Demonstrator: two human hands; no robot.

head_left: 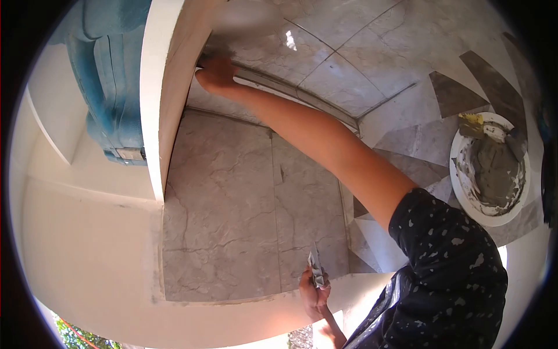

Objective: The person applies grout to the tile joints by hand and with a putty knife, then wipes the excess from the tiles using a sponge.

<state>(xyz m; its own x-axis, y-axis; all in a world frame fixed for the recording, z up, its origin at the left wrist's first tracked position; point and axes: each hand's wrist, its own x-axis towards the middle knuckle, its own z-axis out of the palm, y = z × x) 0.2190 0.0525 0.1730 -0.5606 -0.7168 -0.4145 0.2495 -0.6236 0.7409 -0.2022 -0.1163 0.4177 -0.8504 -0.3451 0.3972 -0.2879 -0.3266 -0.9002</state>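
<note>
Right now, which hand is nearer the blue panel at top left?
Right. The right hand is up by the white wall edge beside the blue panel; the left hand, holding a scraper, sits far below.

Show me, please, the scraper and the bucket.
scraper (315,265): head view, on the middle of its blade.
bucket (455,174): head view, on its white left rim.

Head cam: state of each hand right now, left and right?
Left hand: closed, holding a putty knife.
Right hand: pressed against the tile joint beside the wall; whether it is open or closed cannot be told.
</note>
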